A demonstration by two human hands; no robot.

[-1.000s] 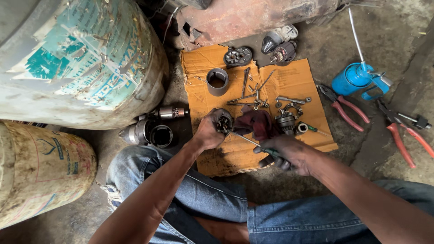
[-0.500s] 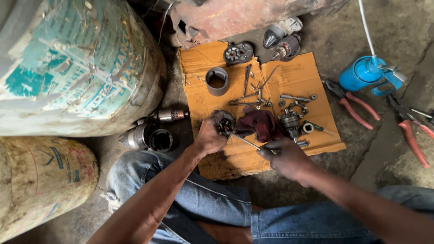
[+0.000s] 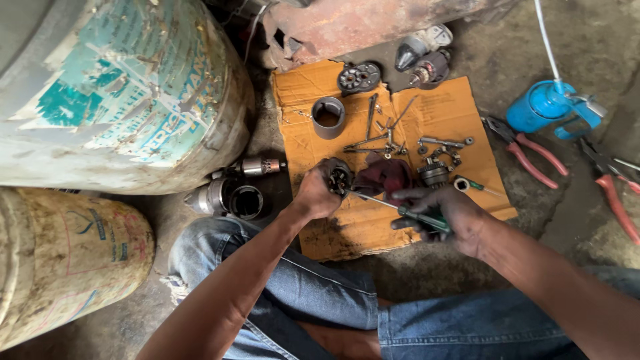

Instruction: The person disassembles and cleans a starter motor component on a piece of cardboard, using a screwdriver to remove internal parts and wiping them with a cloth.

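Left hand (image 3: 313,195) is closing around a small round motor part (image 3: 337,177), dark and greasy, and is holding it just above the near-left area of the cardboard sheet (image 3: 460,117) that is lying on the concrete floor. Right hand (image 3: 448,215) is clamping its fingers on the green-and-black handle of a screwdriver (image 3: 393,205). The thin metal shaft is running up and to the left from that hand, and its tip is meeting the face of the motor part, so the long axis is lying on a shallow slant between the two hands. The part is sitting to the left of the right hand and slightly farther from the body; the left hand is the nearer one, already touching it. A dark red rag (image 3: 383,177) is lying just behind the shaft. A grey metal sleeve (image 3: 328,117), loose bolts and red-handled pliers (image 3: 530,152) are lying farther off.
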